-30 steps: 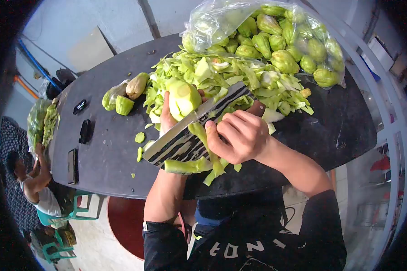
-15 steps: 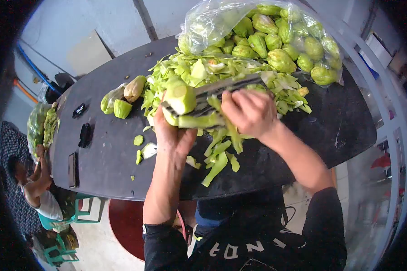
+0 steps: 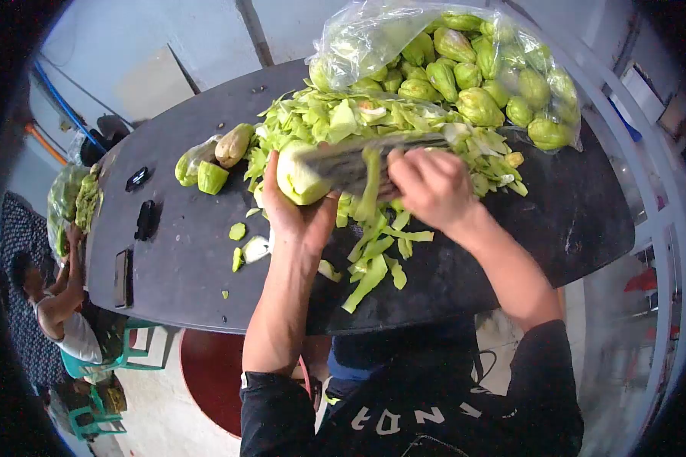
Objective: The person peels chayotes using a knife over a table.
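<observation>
My left hand (image 3: 293, 221) holds a partly peeled green chayote (image 3: 300, 177) from below, over the dark table. In my right hand (image 3: 433, 186) is a wide blade (image 3: 351, 164), blurred by motion, with its far end against the chayote. A strip of green peel (image 3: 370, 186) hangs at the blade beside my right hand's fingers. Just behind both hands spreads a large heap of peel (image 3: 320, 114), and more loose strips (image 3: 370, 282) lie below them on the table.
A clear plastic bag of chayotes (image 3: 480, 84) is at the back right. Several chayotes (image 3: 235, 146) and dark objects (image 3: 145, 221) are on the table's (image 3: 183, 259) left part. A person (image 3: 72, 312) sits at far left. Below the table is a red tub (image 3: 213, 381).
The blade and my right hand have shifted slightly, and the long piece of peel at the chayote's lower side has come away. The view has moved a little.
</observation>
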`<action>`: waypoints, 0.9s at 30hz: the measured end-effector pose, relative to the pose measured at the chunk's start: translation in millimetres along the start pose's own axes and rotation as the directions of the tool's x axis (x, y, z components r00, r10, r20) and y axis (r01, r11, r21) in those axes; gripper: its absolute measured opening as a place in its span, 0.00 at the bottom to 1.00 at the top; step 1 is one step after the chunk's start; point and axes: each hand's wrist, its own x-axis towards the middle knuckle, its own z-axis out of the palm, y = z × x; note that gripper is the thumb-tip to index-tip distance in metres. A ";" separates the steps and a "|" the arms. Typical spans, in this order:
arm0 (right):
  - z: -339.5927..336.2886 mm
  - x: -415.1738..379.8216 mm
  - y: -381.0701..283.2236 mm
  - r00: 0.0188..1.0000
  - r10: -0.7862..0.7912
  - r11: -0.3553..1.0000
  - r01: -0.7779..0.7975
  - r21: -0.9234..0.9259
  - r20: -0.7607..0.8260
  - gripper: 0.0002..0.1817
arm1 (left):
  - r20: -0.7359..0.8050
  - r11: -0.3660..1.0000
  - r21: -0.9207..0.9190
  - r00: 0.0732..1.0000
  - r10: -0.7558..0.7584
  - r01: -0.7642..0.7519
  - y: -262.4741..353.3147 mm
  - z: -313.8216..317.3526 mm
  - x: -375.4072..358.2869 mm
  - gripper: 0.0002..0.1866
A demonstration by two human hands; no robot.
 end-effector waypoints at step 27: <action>-2.9 10.2 -52.3 0.976 -0.180 0.979 0.190 0.076 -0.121 0.06 | 0.305 0.999 -0.005 0.951 -0.044 0.048 1.5 -26.7 -1.6 0.36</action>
